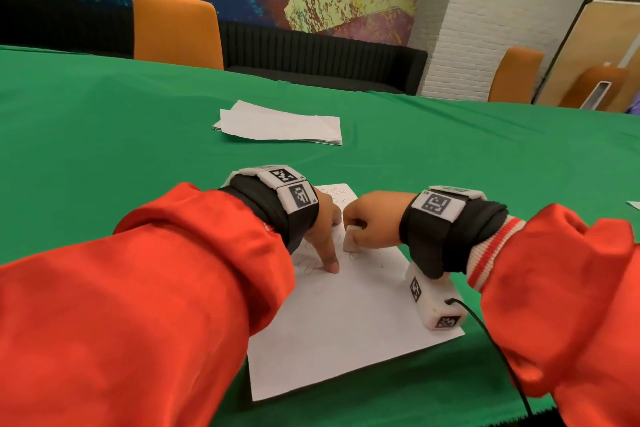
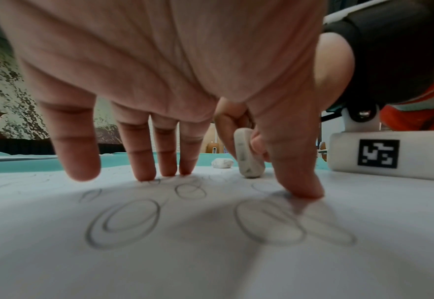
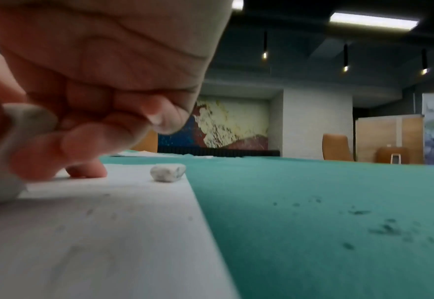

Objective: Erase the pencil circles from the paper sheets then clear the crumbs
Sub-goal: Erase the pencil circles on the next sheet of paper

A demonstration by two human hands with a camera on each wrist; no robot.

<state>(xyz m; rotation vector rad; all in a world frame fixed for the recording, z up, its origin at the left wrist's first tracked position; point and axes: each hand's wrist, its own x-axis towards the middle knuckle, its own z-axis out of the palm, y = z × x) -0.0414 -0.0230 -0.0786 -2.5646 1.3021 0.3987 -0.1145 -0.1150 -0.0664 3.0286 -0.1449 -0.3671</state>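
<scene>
Paper stack [image 1: 280, 126] far side; eraser bit [image 3: 167, 172] at sheet [image 1: 346, 322] edge; cloth [image 1: 104, 121] open elsewhere.

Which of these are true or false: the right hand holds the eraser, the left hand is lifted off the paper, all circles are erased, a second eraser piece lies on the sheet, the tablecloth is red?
1. The right hand holds the white block eraser. True.
2. The left hand is lifted off the white paper sheet. False: its fingertips press on it.
3. All pencil circles are erased. False: several remain.
4. A small white eraser lump lies on the sheet. True.
5. The tablecloth is red. False: green.
</scene>
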